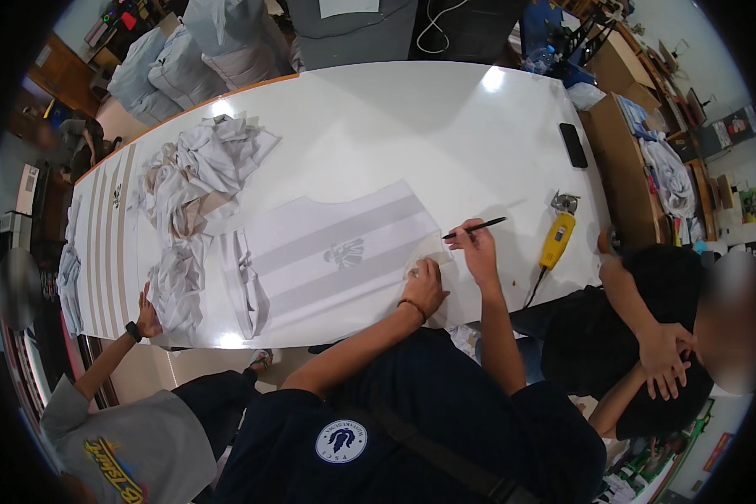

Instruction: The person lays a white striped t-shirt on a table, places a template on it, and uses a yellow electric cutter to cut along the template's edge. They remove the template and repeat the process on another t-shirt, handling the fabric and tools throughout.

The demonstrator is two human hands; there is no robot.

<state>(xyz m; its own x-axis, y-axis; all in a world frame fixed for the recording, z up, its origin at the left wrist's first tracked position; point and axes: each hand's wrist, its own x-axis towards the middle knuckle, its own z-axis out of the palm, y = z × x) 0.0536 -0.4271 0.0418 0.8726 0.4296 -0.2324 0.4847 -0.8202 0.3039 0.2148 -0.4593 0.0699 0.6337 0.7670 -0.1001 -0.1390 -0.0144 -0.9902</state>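
Observation:
A white shirt panel (pixel 311 252) with broad grey stripes and a grey emblem lies spread on the white table. At its near right corner, my left hand (pixel 427 287) rests with fingers bent and slightly apart, pressing on a small cream-coloured piece (pixel 429 252). My right hand (pixel 477 254) is just right of that piece, closed around a black pen (pixel 487 225). The pen's left end is close to the panel's right edge; whether it touches is too small to tell. Folded white cloth (pixel 245 286) lies along the panel's left end.
A heap of crumpled white fabric (pixel 189 181) covers the table's left part, beside striped cloth (pixel 109 252). A yellow corded cutting tool (pixel 556 239) and a phone (pixel 573 145) lie right. A co-worker's hand (pixel 149 317) touches the heap; another person (pixel 638 336) sits right, arms crossed.

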